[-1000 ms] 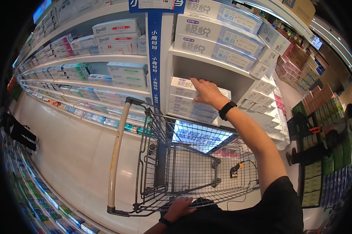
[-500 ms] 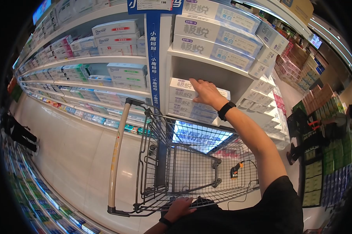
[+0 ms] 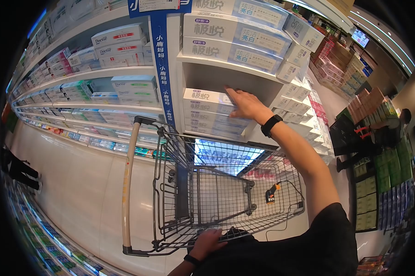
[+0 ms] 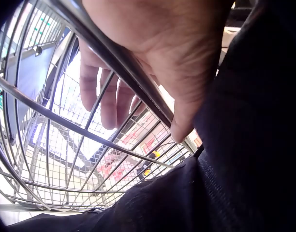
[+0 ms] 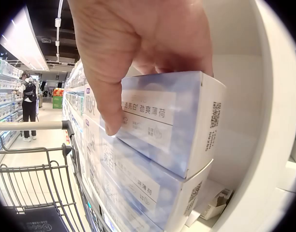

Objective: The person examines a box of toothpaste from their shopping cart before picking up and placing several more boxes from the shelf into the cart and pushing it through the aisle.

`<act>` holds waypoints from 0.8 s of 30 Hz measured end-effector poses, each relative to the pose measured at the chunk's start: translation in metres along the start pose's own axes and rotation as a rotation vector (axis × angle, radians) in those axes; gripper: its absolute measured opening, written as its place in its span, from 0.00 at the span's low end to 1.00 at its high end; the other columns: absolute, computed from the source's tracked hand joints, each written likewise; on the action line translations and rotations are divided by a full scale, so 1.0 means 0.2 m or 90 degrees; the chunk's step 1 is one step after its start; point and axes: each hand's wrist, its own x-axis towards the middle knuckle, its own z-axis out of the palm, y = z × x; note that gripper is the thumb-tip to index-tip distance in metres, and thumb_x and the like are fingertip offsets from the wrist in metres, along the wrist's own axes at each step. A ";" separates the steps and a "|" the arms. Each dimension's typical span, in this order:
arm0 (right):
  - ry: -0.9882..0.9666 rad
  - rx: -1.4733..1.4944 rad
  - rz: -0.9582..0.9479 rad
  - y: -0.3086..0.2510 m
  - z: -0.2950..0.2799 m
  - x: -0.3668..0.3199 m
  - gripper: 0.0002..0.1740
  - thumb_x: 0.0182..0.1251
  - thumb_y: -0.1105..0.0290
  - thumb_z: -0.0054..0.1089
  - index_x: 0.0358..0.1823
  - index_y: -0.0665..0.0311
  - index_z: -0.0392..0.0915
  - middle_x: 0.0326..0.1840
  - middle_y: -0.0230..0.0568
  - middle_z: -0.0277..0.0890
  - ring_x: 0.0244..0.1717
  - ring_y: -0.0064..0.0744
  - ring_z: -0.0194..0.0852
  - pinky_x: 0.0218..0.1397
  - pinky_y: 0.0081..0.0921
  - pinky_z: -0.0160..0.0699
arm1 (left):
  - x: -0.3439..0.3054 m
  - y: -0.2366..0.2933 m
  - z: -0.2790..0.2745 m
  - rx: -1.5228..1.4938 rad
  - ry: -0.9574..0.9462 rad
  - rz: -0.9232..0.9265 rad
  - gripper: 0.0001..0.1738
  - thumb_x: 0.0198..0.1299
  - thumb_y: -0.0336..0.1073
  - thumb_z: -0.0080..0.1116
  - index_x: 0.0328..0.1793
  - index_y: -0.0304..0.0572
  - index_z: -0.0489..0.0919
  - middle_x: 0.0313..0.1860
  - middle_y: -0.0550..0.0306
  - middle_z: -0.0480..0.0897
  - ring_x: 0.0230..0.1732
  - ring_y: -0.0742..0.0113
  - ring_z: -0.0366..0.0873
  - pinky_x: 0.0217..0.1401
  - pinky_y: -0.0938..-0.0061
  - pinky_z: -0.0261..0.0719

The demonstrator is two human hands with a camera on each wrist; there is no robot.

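My right hand (image 3: 242,104) reaches into a white shelf bay and grips the top box (image 3: 203,98) of a stack of white-and-blue boxes, thumb down its front face. In the right wrist view the thumb (image 5: 105,99) presses the box's (image 5: 172,123) printed side while the other fingers lie over its top. My left hand (image 3: 208,242) holds the near rim of a wire shopping cart (image 3: 230,193). The left wrist view shows the left hand's fingers (image 4: 109,99) curled over a cart (image 4: 51,145) bar.
Shelves (image 3: 101,73) of boxed goods run along the left. More boxes fill the shelf above (image 3: 235,39) and to the right (image 3: 304,99). A small orange-and-black device (image 3: 271,195) lies in the cart. A person (image 3: 382,138) stands at right, another (image 3: 14,168) at far left.
The view has shifted, so shelf and cart sit further left in the frame. My right hand stays on the top box. My left hand remains on the cart rim.
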 end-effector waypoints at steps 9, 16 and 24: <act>-0.006 0.044 -0.016 0.10 0.04 -0.01 0.49 0.48 0.67 0.74 0.71 0.63 0.55 0.58 0.58 0.72 0.61 0.56 0.70 0.62 0.41 0.72 | 0.00 0.05 -0.05 0.018 -0.015 -0.027 0.27 0.53 0.55 0.65 0.49 0.43 0.76 0.37 0.49 0.80 0.42 0.48 0.79 0.44 0.58 0.79; 0.008 -0.065 -0.007 0.06 0.05 -0.04 0.53 0.45 0.68 0.76 0.73 0.60 0.54 0.54 0.54 0.74 0.56 0.52 0.74 0.58 0.40 0.75 | 0.01 0.03 -0.02 0.033 -0.036 -0.048 0.32 0.51 0.55 0.68 0.56 0.41 0.77 0.39 0.47 0.81 0.43 0.46 0.80 0.46 0.58 0.79; 0.007 -0.059 -0.010 0.07 0.06 -0.05 0.52 0.46 0.69 0.75 0.73 0.58 0.54 0.53 0.54 0.73 0.55 0.52 0.74 0.57 0.41 0.74 | 0.01 0.05 -0.02 0.080 -0.036 -0.049 0.30 0.51 0.56 0.66 0.51 0.41 0.77 0.38 0.49 0.81 0.42 0.48 0.80 0.46 0.58 0.79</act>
